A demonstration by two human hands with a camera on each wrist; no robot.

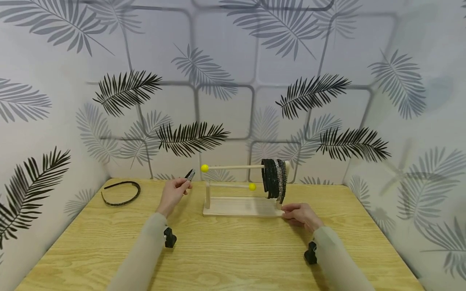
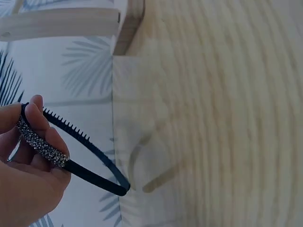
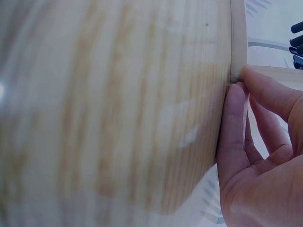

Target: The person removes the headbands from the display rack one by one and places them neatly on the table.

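Observation:
My left hand [image 1: 174,195] pinches a black headband [image 2: 45,147] by its glittery, stone-covered stretch. In the left wrist view the headband's bare black ends and inner comb teeth show beyond the fingers. It is held above the table, left of a wooden headband stand [image 1: 236,207]. At the stand's right end, my right hand [image 1: 303,216] grips the corner of the base [image 3: 239,45] between thumb and fingers. Several headbands [image 1: 271,178], black and sparkly, hang together at the right of the stand's upper bar.
Another dark headband [image 1: 139,193] lies on the wood-grain table [image 1: 225,254] at the back left. Yellow balls cap the upper bar [image 1: 233,167] on its left and the lower bar [image 1: 229,185] on its right. A leaf-patterned wall [image 1: 225,109] stands behind.

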